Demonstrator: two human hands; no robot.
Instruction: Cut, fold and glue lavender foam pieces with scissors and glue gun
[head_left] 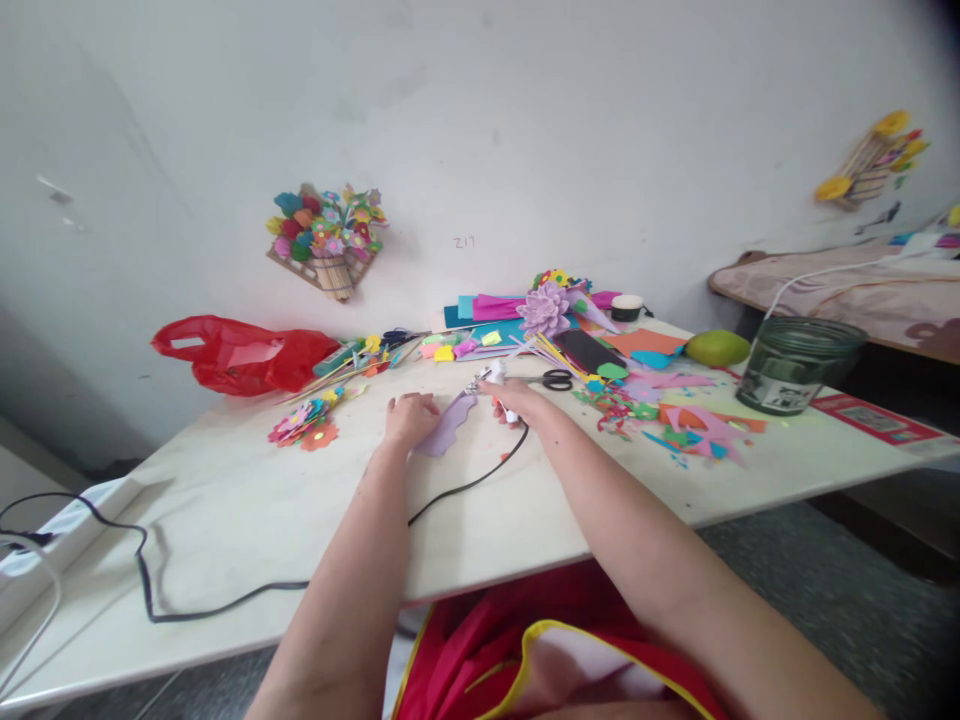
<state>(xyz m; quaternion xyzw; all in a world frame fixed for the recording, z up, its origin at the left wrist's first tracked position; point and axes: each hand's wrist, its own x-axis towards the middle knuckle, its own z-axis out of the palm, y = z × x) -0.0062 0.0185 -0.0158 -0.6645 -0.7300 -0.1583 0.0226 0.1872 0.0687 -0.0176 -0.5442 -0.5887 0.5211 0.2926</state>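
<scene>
A scalloped strip of light purple paper (446, 428) lies on the white table. My left hand (412, 418) rests at the strip's left edge with its fingers bent together; whether they pinch the paper is too small to tell. In my right hand (511, 400) is a white corded tool that looks like a glue gun (496, 388), its tip pointing left over the upper end of the strip. A black cord runs from it toward the table's front. Black-handled scissors (557, 380) lie just right of the tool.
Paper flowers (306, 422) and a red plastic bag (247, 355) are on the left. Coloured scraps (701, 428), a phone (589, 353), a green fruit (718, 348) and a glass jar (787, 368) stand or lie right. A power strip (67, 525) is at the far left.
</scene>
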